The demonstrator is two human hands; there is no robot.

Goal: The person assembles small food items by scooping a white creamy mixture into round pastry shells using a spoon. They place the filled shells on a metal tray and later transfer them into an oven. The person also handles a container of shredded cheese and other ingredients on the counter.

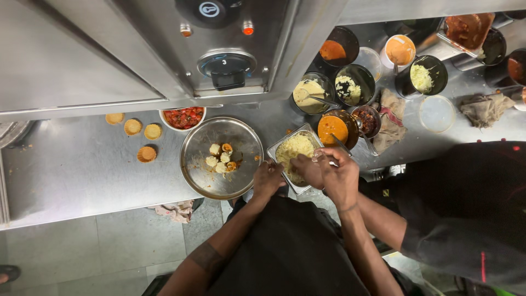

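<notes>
Currently, the left hand (267, 178) rests half-curled, holding nothing visible, at the near edge of the rectangular steel tray (280, 143) of pale shredded food. The right hand (339, 175) (a co-worker's hand (307, 167) is just beside it) pinches a small clear item, unidentifiable, over that tray, beside the round steel plate (197, 164) on the surface (82, 164).

Bright overhead light; glare on steel counter (82, 164); wide-angle bending at edges; focus fairly sharp.
</notes>
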